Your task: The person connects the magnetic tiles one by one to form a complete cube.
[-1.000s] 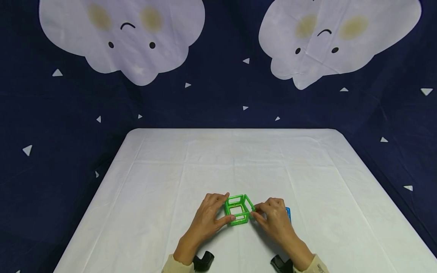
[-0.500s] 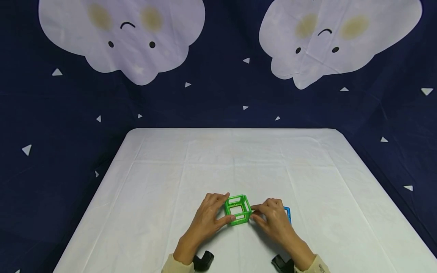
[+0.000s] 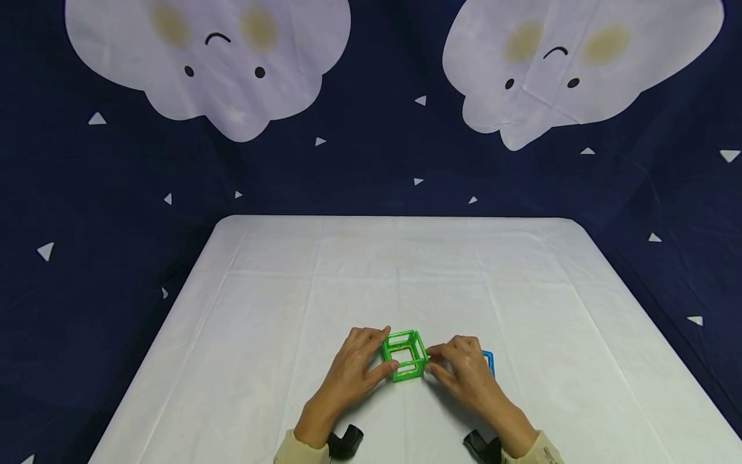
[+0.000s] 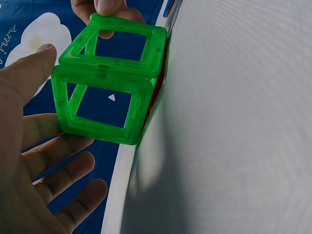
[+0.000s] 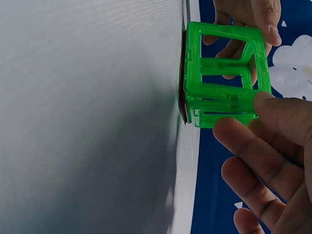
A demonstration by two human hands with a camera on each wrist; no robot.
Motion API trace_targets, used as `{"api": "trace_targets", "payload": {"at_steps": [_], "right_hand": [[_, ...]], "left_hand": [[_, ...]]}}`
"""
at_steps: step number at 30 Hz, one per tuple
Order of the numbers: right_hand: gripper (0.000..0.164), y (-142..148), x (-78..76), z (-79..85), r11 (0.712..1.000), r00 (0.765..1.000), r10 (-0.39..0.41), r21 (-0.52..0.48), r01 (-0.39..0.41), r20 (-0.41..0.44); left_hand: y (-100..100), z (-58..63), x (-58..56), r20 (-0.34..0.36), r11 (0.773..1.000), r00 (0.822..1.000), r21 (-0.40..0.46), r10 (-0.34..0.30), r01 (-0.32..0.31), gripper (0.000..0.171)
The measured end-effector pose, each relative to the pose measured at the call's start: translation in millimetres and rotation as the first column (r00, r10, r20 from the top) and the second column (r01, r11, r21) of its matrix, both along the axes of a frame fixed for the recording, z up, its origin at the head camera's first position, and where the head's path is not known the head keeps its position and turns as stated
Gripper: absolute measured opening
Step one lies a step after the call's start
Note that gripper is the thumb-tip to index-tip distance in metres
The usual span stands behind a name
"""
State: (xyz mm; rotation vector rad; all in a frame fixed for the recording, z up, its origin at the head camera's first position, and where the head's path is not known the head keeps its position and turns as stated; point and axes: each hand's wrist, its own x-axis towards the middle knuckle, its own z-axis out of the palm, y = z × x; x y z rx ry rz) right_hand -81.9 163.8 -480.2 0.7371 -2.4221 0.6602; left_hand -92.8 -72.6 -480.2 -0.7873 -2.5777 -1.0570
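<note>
A small box of clear green magnetic tiles (image 3: 408, 377), each a hollow square frame, stands on the white table in front of me. My left hand (image 3: 350, 368) holds its left side, thumb on the near side and a finger at the far corner. From the right, my right hand (image 3: 471, 376) pinches the box's right-hand edge between thumb and index finger. In the right wrist view the thumb (image 5: 278, 109) lies on a green frame, while the other fingers are spread below. A thin red piece (image 4: 155, 95) shows along the box's base in the left wrist view.
Partly hidden behind my right hand lies a blue tile (image 3: 491, 362) on the table. The white-covered table (image 3: 359, 258) reaches back to a dark blue cloth (image 3: 382, 161) printed with clouds and triangles. Black fittings (image 3: 346, 443) sit at both wrists.
The right-hand green tile, tilted outward a second ago, now stands in line with the box's side. My right fingers moved slightly left with it; the left hand kept its hold.
</note>
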Motion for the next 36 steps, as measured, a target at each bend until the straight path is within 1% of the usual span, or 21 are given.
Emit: {"api": "trace_targets", "payload": {"at_steps": [7, 13, 18, 20, 22, 24, 29, 36], "right_hand": [[0.027, -0.6, -1.7, 1.2, 1.0, 1.0, -0.003, -0.016, 0.003, 0.026], [0.025, -2.0, -2.6, 0.9, 1.0, 0.999, 0.001, -0.019, 0.0, 0.04], [0.04, -2.4, -2.5, 1.4, 1.0, 0.999, 0.006, -0.024, -0.005, 0.042], [0.045, -2.5, -2.9, 1.9, 0.999, 0.999, 0.02, -0.027, -0.019, 0.041], [0.047, -2.7, -3.5, 2.1, 0.999, 0.998, 0.042, -0.03, -0.041, 0.039], [0.045, -3.2, -4.4, 2.0, 0.997, 0.997, 0.067, -0.026, -0.066, 0.031], [0.033, -5.0, -7.1, 0.4, 0.994, 0.994, 0.111, -0.017, -0.111, 0.012], [0.024, -6.7, -8.6, -0.5, 0.993, 0.993, 0.117, -0.029, -0.116, 0.005]], "left_hand": [[0.0, 0.7, -0.4, -0.017, 1.0, 1.0, 0.001, -0.004, 0.004, 0.06], [-0.2, -0.8, -0.5, -0.011, 1.0, 1.0, -0.005, -0.01, 0.01, 0.062], [-0.5, -0.1, -0.1, -0.001, 1.0, 1.0, -0.005, -0.009, 0.009, 0.062], [-0.6, 0.2, 0.1, 0.002, 1.0, 1.0, -0.003, -0.009, 0.009, 0.062], [-0.7, 0.4, 0.1, 0.0, 1.0, 1.0, -0.005, -0.009, 0.009, 0.062], [-0.6, 0.4, 0.1, -0.001, 1.0, 1.0, -0.005, -0.009, 0.009, 0.062], [-0.6, 0.4, 0.0, -0.004, 1.0, 1.0, -0.004, -0.008, 0.008, 0.062], [-0.4, 0.9, 0.0, -0.01, 1.0, 1.0, 0.001, -0.013, 0.013, 0.061]]}}
